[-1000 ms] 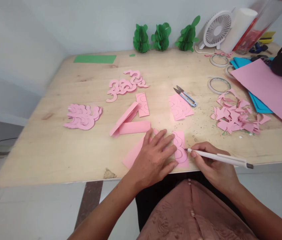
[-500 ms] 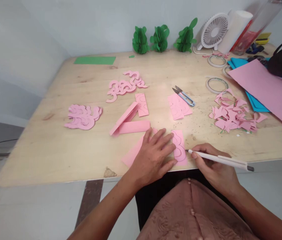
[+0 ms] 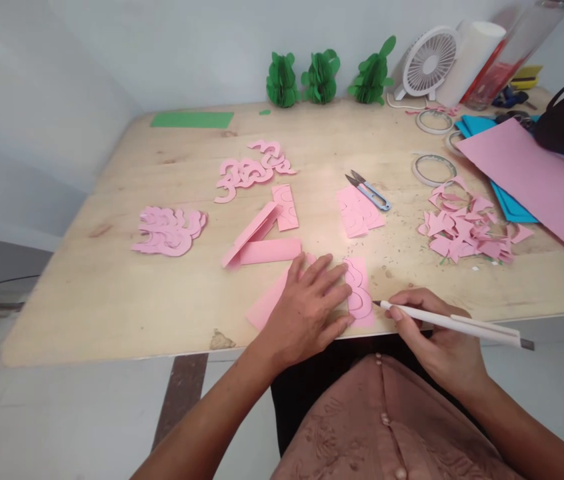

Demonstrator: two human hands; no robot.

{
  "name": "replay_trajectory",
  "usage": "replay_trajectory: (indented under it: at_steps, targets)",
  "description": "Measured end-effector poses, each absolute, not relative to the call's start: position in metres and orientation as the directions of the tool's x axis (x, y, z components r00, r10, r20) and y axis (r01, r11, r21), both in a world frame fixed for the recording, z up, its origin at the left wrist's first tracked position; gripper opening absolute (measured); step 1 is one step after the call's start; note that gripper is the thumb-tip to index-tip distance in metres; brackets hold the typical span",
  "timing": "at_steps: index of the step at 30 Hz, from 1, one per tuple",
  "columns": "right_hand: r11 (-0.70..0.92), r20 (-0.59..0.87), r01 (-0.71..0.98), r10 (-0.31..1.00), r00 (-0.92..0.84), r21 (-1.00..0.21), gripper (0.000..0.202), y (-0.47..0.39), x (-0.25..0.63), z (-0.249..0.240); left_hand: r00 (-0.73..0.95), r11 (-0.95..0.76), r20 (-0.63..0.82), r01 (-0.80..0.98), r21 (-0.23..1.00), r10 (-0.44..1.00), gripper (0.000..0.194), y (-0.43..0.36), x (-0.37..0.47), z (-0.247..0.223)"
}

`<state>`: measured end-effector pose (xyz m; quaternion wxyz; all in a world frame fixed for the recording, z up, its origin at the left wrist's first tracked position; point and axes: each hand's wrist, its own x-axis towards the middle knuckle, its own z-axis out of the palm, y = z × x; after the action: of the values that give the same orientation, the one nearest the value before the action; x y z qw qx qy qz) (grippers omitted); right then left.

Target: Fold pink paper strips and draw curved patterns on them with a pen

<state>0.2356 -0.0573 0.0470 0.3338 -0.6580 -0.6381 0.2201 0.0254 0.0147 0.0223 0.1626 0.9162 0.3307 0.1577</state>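
Observation:
My left hand (image 3: 312,307) lies flat with fingers spread over pink paper at the table's front edge, pressing on the left side of a small pink paper piece (image 3: 361,293). Curved outlines are drawn on that piece. In my right hand (image 3: 442,333) is a white pen (image 3: 455,321), its dark tip just right of the drawn piece; whether it touches the table I cannot tell. Under and left of my left hand shows a larger pink sheet (image 3: 269,300), partly covered. Folded pink strips (image 3: 269,251) lie just beyond it.
Thread snips (image 3: 369,191) rest on marked pink pieces. Cut pink curves (image 3: 245,172) and a stacked pile (image 3: 169,230) lie left. Pink scraps (image 3: 462,227), tape rolls (image 3: 433,170) and coloured sheets (image 3: 532,180) are right. Green paper shapes (image 3: 321,77) and a fan (image 3: 429,63) stand at the back.
My right hand has shifted slightly right with the pen, which now slants a little lower at its back end. My left hand stays in place on the paper.

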Motion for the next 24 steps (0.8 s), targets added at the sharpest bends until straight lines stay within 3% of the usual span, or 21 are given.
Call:
replay_trajectory:
  at_steps: [5, 13, 24]
  targets:
    - [0.089, 0.184, 0.7, 0.981, 0.061, -0.709, 0.011, -0.06, 0.231, 0.045, 0.732, -0.729, 0.183, 0.553, 0.403, 0.657, 0.028, 0.015, 0.025, 0.022]
    - [0.394, 0.389, 0.688, 0.905, -0.173, -0.609, 0.026, -0.057, 0.231, 0.032, 0.735, -0.733, 0.181, 0.555, 0.393, 0.653, 0.028, 0.014, 0.025, 0.02]
    - [0.485, 0.476, 0.726, 0.845, -0.244, -0.488, 0.034, -0.058, 0.233, 0.024, 0.739, -0.733, 0.177, 0.55, 0.4, 0.65, 0.026, 0.015, 0.024, 0.022]
